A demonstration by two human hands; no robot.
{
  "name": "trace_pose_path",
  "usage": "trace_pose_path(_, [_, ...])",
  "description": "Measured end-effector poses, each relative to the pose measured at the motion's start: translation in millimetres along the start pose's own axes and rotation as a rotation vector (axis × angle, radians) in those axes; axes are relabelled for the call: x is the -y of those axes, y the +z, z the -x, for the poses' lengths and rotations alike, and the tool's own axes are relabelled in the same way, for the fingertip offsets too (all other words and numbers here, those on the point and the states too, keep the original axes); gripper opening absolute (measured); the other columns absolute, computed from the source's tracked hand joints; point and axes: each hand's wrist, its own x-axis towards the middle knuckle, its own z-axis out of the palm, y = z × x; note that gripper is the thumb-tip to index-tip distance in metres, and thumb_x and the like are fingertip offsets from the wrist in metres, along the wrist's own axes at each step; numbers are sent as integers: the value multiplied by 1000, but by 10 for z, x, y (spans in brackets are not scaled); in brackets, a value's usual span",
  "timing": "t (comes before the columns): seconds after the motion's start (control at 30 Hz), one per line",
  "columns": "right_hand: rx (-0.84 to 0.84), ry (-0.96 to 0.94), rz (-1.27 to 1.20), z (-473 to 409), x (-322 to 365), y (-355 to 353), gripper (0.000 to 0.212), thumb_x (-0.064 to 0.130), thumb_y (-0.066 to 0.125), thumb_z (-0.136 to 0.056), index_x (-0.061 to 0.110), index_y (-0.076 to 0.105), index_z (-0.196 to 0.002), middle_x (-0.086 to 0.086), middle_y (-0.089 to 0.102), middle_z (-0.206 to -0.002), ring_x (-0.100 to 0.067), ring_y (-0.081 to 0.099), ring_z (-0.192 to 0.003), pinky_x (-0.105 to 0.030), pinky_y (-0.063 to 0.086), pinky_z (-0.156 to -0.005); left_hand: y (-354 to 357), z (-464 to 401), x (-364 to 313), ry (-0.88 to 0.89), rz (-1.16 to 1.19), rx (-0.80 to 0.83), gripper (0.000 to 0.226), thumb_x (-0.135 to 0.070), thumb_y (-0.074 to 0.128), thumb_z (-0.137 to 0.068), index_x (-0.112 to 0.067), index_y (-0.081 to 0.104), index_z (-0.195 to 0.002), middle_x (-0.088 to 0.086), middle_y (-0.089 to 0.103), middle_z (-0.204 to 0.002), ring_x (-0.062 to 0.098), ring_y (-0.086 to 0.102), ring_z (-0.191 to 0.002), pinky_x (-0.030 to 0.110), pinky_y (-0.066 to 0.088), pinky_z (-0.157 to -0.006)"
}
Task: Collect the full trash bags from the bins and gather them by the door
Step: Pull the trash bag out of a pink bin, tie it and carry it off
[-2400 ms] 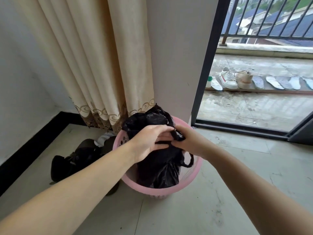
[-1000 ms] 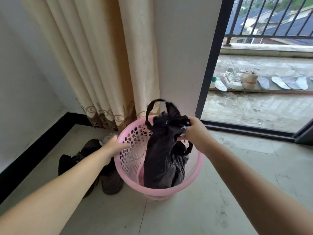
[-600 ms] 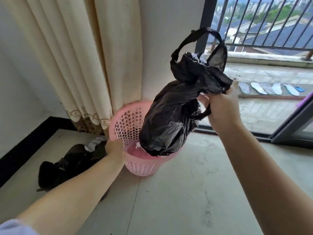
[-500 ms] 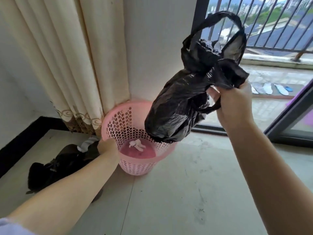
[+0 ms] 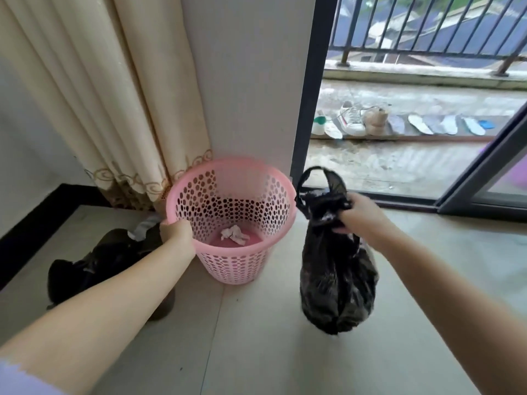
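While the right hand (image 5: 360, 215) clamps the blurred trash bag (image 5: 336, 280), the left hand (image 5: 176, 231) clasps the bin (image 5: 236, 178) rim.

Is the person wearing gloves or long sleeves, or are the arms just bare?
No gloves. Both the left hand and the right hand are bare, with no rings, watch or bracelet showing. Both forearms are bare too. Only at the bottom left corner, up the left arm, does a bit of pale lilac sleeve peek in. No sleeve shows on the right arm.
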Motion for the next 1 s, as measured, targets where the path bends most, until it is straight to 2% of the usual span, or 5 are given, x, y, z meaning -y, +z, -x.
trace_pose_path(0.3, [268,83,84,68,-47,0,26,7,65,-84,21,59,-105,2,67,-102,-11,66,-88,-26,59,-56,71,720,-164,1173,-405,301,56,-1,53,-86,-5,37,-140,11,43,-137,17,38,-130,36,29,-115])
trace_pose_path(0.47, [455,107,11,151,81,-95,36,9,67,-85,21,57,-117,-7,69,-111,-22,71,-90,-34,59,-67,450,1514,60,996,-807,1158,86,-34,64,-85,-28,10,-151,-4,28,-153,9,27,-140,31,24,-117])
trace_pose_path(0.63, [513,143,165,215,120,-342,26,40,58,-90,29,58,-114,7,65,-113,-24,71,-95,-42,56,-86,605,1414,-3,1209,-745,905,27,-10,53,-89,-16,64,-113,3,69,-109,20,62,-102,37,49,-92])
trace_pose_path(0.83, [-49,-110,577,109,185,-451,33,30,53,-91,12,46,-65,-3,47,-63,-19,45,-60,-30,28,-53,454,1371,-344,913,-386,919,40,13,37,-83,-16,56,-62,1,59,-71,-2,53,-59,10,38,-60])
trace_pose_path(1.0, [-99,-173,111,68,258,-352,21,17,58,-86,14,49,-105,-6,57,-98,-17,52,-73,-27,42,-61,310,1344,-480,790,-430,988,39,18,31,-78,-9,58,-72,-11,48,-49,1,34,-36,10,26,-40])
